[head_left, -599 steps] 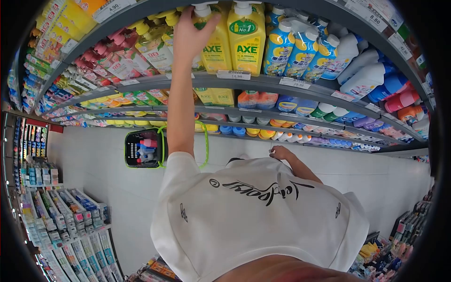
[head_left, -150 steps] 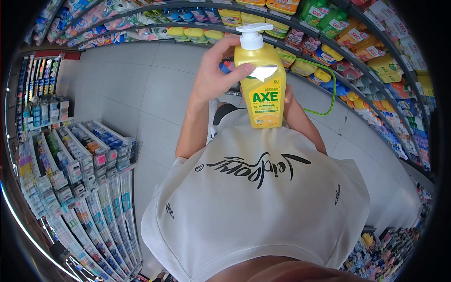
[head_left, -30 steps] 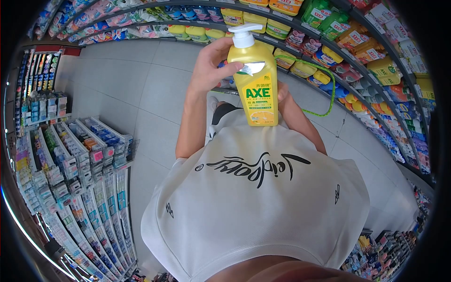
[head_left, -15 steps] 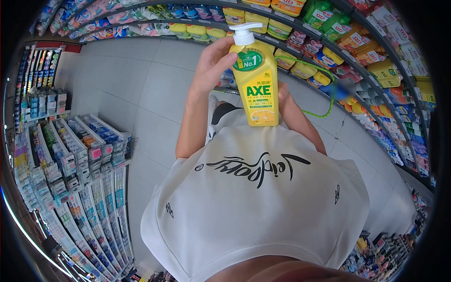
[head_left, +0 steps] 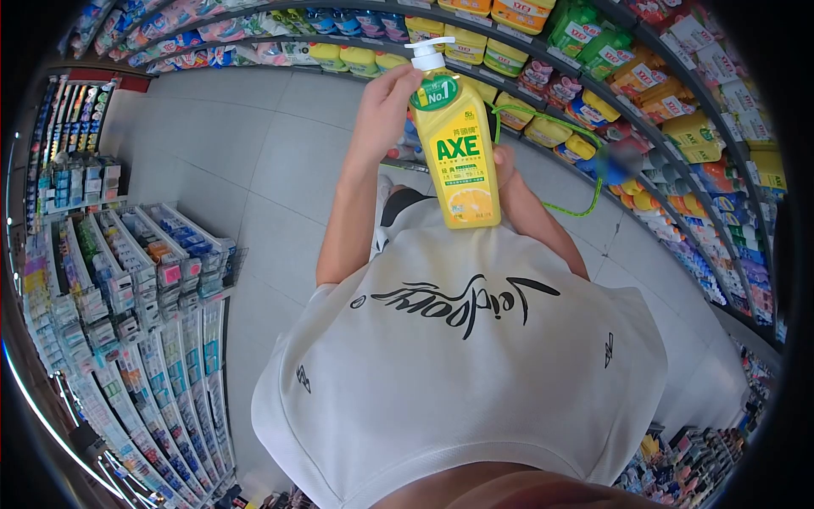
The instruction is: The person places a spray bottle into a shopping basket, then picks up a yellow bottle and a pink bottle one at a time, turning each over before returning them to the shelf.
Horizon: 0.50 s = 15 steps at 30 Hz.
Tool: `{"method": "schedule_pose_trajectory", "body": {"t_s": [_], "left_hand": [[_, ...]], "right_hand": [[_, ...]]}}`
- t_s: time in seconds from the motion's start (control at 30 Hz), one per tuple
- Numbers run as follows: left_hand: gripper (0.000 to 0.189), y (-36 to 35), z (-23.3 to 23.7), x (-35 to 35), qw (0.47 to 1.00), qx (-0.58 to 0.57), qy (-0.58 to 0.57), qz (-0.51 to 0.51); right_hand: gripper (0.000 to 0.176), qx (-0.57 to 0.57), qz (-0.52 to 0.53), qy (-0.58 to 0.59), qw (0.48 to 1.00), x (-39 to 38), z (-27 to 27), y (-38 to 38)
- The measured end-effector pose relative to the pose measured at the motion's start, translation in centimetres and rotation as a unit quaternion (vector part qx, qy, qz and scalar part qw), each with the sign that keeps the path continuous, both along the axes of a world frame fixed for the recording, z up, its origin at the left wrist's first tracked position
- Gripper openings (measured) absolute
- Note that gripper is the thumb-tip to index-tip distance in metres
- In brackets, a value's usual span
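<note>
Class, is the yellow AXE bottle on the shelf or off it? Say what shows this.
Off: the left hand and right hand hold the yellow AXE bottle between them, its base by the white shirt.
</note>
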<state>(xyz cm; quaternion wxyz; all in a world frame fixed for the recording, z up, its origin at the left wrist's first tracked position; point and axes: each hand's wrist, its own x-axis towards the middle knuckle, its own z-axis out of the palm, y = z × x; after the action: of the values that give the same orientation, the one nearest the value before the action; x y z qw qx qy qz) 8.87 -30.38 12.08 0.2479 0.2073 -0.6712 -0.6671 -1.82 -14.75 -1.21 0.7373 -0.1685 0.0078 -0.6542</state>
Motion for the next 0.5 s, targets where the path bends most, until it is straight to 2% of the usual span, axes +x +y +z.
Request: {"method": "schedule_pose_trajectory", "body": {"t_s": [0.1, 0.17, 0.2, 0.27, 0.3, 0.33, 0.4, 0.5], "left_hand": [[0.034, -0.2, -0.2, -0.4, 0.999, 0.036, -0.013, 0.036], [0.037, 0.0, -0.1, -0.6, 0.99, 0.132, 0.017, 0.055], [0.037, 0.0, -0.2, -0.5, 0.989, 0.136, 0.013, 0.056], [0.041, -0.2, -0.4, -0.4, 0.995, 0.096, 0.034, -0.014], [0.042, 0.4, -0.6, -0.8, 0.999, 0.001, -0.025, 0.037], [0.042, 0.3, -0.7, -0.9, 0.999, 0.002, -0.027, 0.037], [0.043, -0.2, -1.4, -1.3, 0.994, -0.034, -0.101, 0.008], [0.045, -0.6, -2.5, -1.8, 0.997, 0.031, -0.062, 0.033]], "right_hand": [[0.091, 0.029, -0.015, 0.015, 0.999, 0.2, -0.3, 0.0], [0.092, 0.063, -0.028, 0.012, 0.998, 0.7, 0.4, 0.0], [0.092, 0.051, -0.04, 0.032, 0.997, 0.8, 0.9, -0.1], [0.092, 0.039, -0.053, 0.052, 0.996, 0.9, 1.9, -0.2], [0.091, 0.041, -0.061, 0.048, 0.996, 0.9, 2.1, -0.2], [0.089, 0.042, -0.069, 0.044, 0.996, 1.0, 2.1, -0.2], [0.088, 0.048, -0.067, 0.028, 0.996, 0.9, 1.9, -0.4], [0.085, 0.051, -0.06, -0.003, 0.997, 0.9, 1.7, -0.5]]}}
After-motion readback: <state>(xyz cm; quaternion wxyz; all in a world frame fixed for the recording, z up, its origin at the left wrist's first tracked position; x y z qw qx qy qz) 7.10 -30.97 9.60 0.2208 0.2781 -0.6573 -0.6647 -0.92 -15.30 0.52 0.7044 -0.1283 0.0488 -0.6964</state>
